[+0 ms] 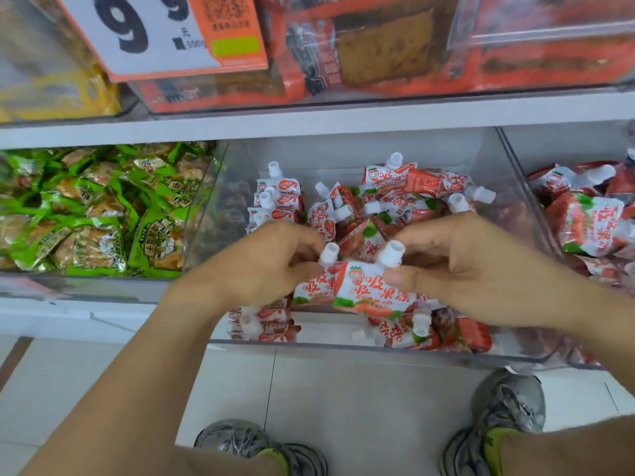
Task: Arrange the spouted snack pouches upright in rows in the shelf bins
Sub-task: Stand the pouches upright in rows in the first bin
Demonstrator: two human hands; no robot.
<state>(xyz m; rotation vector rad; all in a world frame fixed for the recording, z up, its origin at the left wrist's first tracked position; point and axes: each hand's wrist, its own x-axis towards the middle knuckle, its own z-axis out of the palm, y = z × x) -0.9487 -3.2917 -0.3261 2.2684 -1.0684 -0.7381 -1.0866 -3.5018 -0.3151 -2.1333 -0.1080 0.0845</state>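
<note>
Two red-and-white strawberry spouted pouches are held side by side over the clear middle bin (343,348). My left hand (261,266) grips the left pouch (314,286) below its white spout. My right hand (470,269) pinches the right pouch (371,290) next to its spout. A row of upright pouches (275,197) stands along the bin's left side, and more of that row (264,324) shows below my left wrist. Several loose pouches (412,194) lie jumbled at the bin's back right, with others (433,331) near the front.
A bin of green snack packs (96,214) sits to the left. To the right, another bin holds more strawberry pouches (591,221). The shelf above carries orange packs (412,46) and a price sign (161,32). My shoes (508,400) stand on the tiled floor.
</note>
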